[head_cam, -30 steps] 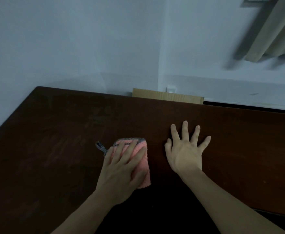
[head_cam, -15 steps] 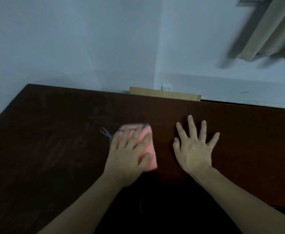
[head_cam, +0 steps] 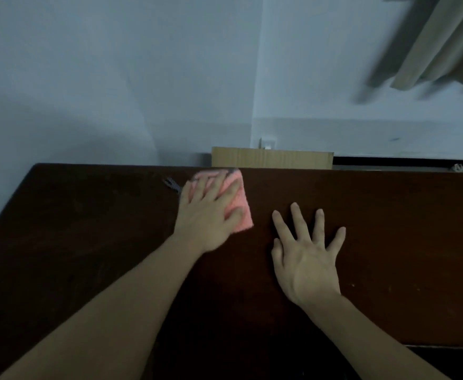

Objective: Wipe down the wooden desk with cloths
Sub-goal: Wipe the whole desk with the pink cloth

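On my feed, the left hand (head_cam: 211,212) lies flat on the pink cloth (head_cam: 237,204), fingers straight and slightly apart, pressing it onto the dark wooden desk (head_cam: 87,242) at the far edge. The cloth's grey loop (head_cam: 172,184) trails to the left; motion blur softens its outline, so I cannot confirm its shape. The right hand (head_cam: 305,259) rests palm-down on bare wood, fingers spread wide, just right of the cloth. A cardboard panel (head_cam: 271,158) stands behind the desk.
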`<state>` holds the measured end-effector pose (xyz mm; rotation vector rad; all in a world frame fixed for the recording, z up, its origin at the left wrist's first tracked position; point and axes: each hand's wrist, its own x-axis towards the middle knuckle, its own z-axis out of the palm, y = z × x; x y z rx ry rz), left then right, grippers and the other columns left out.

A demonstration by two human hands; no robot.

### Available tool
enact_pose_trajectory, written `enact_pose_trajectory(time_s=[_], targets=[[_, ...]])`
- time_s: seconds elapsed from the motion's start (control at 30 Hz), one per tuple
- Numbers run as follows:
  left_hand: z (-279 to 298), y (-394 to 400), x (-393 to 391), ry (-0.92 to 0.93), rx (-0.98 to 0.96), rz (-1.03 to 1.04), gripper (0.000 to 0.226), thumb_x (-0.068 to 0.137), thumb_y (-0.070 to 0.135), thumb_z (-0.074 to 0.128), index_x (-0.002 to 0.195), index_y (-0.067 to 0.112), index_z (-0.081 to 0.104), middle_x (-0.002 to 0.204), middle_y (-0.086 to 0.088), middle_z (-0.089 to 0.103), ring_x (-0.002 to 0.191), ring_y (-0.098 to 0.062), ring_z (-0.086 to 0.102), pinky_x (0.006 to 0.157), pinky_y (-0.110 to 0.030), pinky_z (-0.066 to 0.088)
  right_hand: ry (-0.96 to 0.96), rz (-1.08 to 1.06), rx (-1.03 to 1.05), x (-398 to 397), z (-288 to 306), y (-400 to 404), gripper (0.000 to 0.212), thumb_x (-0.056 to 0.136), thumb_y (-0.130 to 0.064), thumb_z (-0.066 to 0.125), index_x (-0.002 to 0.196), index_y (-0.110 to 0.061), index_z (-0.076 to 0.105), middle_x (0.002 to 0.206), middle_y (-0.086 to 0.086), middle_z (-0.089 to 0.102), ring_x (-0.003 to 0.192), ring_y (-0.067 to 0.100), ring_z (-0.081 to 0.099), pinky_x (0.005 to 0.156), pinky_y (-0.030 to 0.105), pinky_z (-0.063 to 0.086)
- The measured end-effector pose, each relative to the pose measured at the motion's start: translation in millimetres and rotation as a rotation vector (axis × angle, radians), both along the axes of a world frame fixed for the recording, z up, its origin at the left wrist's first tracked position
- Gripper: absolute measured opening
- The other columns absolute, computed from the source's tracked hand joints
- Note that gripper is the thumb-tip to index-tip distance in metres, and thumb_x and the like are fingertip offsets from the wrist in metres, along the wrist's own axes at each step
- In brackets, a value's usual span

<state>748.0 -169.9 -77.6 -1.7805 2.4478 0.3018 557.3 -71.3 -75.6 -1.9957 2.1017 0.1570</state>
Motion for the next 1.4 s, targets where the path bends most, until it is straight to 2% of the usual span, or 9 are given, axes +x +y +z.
enact_pose_trajectory(time_s=[0.1, 0.2, 0.33, 0.47, 0.77, 1.03, 1.17, 1.3, 1.4], targets=[[0, -22, -7, 0.000, 0.001, 0.023, 0.065, 0.103, 0.064, 0.015, 0.160, 0.043, -0.008, 0.169, 0.005, -0.016, 0.155, -0.030, -0.012, 0.124, -0.055, -0.007, 0.006, -0.009, -0.018, 3, 1, -1, 0.071, 0.094, -0.051, 0.001, 0.160, -0.035, 0.018, 0.170, 0.005, 0.011, 0.153, 0.047, 0.003, 0.113, 0.077, 0.004], [6, 7, -3, 0.029, 0.007, -0.031, 0.064, 0.103, 0.063, 0.012, 0.158, 0.043, -0.011, 0.167, 0.005, -0.024, 0.154, -0.028, -0.020, 0.123, -0.053, -0.012, -0.005, -0.011, -0.020, 3, -1, -1, 0.072, 0.092, -0.052, -0.002, 0.161, -0.036, 0.013, 0.170, 0.003, 0.005, 0.154, 0.044, -0.003, 0.115, 0.074, 0.000], [10, 75, 29, 0.082, 0.032, -0.283, 0.065, 0.102, 0.064, 0.015, 0.157, 0.046, -0.013, 0.165, 0.012, -0.028, 0.150, -0.020, -0.031, 0.122, -0.050, -0.016, 0.006, -0.036, -0.029, 3, 1, -1, 0.073, 0.091, -0.054, -0.002, 0.160, -0.037, 0.014, 0.170, 0.001, 0.006, 0.154, 0.042, -0.002, 0.116, 0.073, 0.000], [6, 59, 53, 0.047, 0.038, -0.391, 0.067, 0.100, 0.068, 0.018, 0.155, 0.050, -0.016, 0.164, 0.017, -0.027, 0.151, -0.015, -0.030, 0.121, -0.048, -0.018, 0.023, -0.046, 0.020, 4, 1, 0, 0.069, 0.095, -0.053, 0.003, 0.160, -0.037, 0.019, 0.169, 0.002, 0.012, 0.154, 0.042, 0.004, 0.116, 0.073, 0.003], [-8, -40, 33, -0.010, -0.060, -0.058, 0.066, 0.100, 0.070, 0.010, 0.159, 0.045, -0.007, 0.170, 0.006, -0.010, 0.156, -0.028, -0.007, 0.124, -0.053, -0.007, 0.006, -0.045, -0.034, 2, 0, 2, 0.075, 0.087, -0.056, -0.011, 0.160, -0.042, 0.003, 0.170, -0.004, -0.005, 0.154, 0.037, -0.012, 0.117, 0.068, -0.007], [9, 72, 42, 0.060, 0.024, -0.135, 0.068, 0.090, 0.070, -0.009, 0.153, 0.048, -0.021, 0.163, 0.010, -0.033, 0.151, -0.023, -0.028, 0.123, -0.049, -0.015, 0.017, -0.026, -0.026, 3, 6, 2, 0.078, 0.086, -0.055, -0.011, 0.161, -0.040, 0.006, 0.171, 0.000, -0.001, 0.155, 0.040, -0.007, 0.117, 0.071, -0.002], [5, 136, 57, 0.063, 0.023, -0.251, 0.066, 0.101, 0.064, 0.023, 0.161, 0.043, 0.006, 0.171, 0.009, 0.000, 0.157, -0.023, -0.002, 0.121, -0.051, 0.003, 0.023, -0.023, -0.021, 4, 5, 2, 0.079, 0.085, -0.055, -0.012, 0.161, -0.039, 0.005, 0.171, 0.000, -0.001, 0.154, 0.041, -0.006, 0.117, 0.072, -0.001], [1, 107, 54, 0.107, -0.001, -0.096, 0.068, 0.093, 0.072, 0.007, 0.156, 0.051, -0.008, 0.166, 0.017, -0.022, 0.154, -0.019, -0.020, 0.123, -0.045, -0.014, 0.030, -0.013, -0.012, 4, 6, 2, 0.080, 0.084, -0.054, -0.014, 0.161, -0.039, 0.003, 0.171, 0.001, -0.002, 0.154, 0.041, -0.008, 0.117, 0.072, 0.000], [0, 63, 38, 0.037, -0.029, 0.076, 0.069, 0.092, 0.071, 0.000, 0.155, 0.049, -0.016, 0.166, 0.011, -0.023, 0.154, -0.023, -0.018, 0.121, -0.048, -0.013, 0.040, 0.001, -0.034, 3, 6, 3, 0.080, 0.084, -0.053, -0.014, 0.161, -0.038, 0.004, 0.171, 0.002, -0.002, 0.154, 0.042, -0.008, 0.116, 0.073, 0.000]])
